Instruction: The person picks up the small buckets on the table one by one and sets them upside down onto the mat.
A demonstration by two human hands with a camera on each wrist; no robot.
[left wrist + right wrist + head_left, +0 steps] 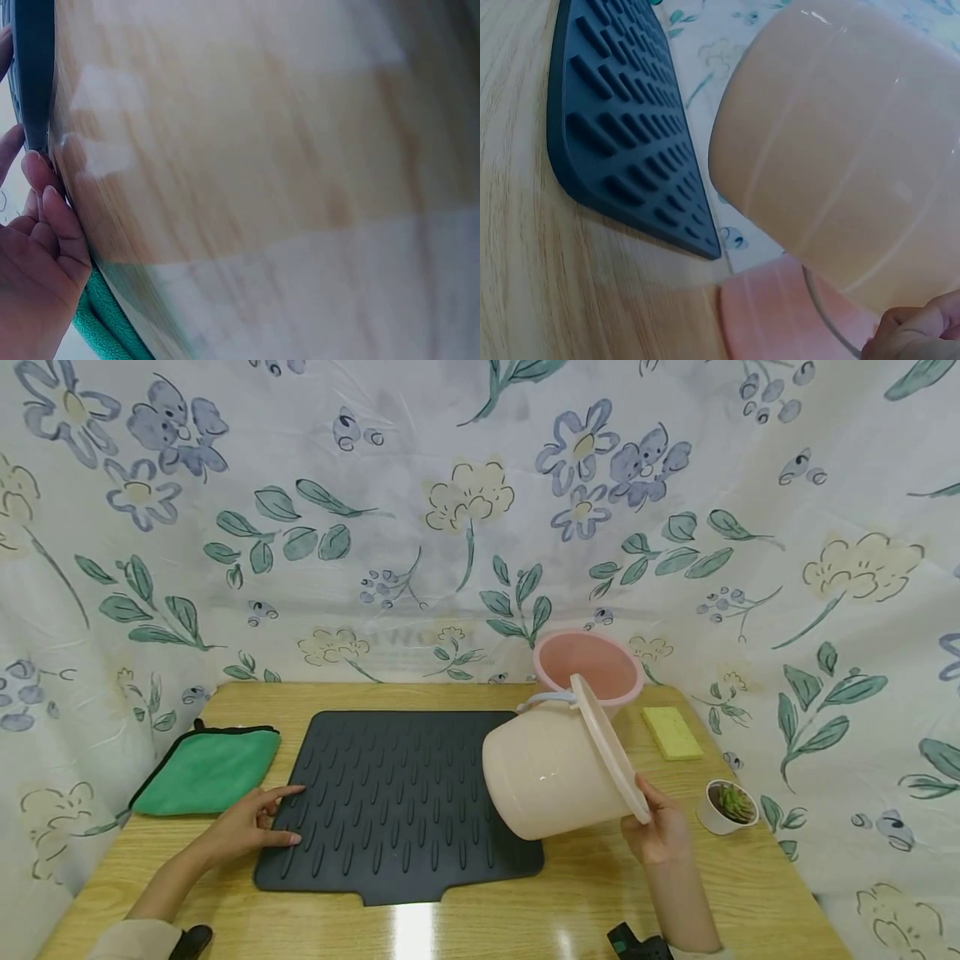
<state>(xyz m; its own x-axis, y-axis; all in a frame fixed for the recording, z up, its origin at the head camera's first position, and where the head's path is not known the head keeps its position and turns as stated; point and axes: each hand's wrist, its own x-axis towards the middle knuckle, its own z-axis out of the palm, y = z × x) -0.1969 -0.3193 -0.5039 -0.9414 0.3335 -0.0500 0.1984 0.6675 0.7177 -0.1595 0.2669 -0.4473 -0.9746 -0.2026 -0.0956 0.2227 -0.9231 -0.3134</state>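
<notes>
A dark grey drying mat with raised ridges lies flat on the table. My left hand rests at its left edge, with the thumb and forefinger stretched onto the mat and the other fingers bent. The left wrist view shows that hand's fingers beside the mat's edge. My right hand grips the rim of a cream bucket, tipped on its side with its base toward the left, over the mat's right edge. The bucket's inside is hidden. A pale blue handle hangs on its far side.
Behind the bucket stands a pink bucket at the table's back. A yellow sponge and a small potted plant are along the right side. At the left lies a folded green cloth. A floral curtain surrounds the table.
</notes>
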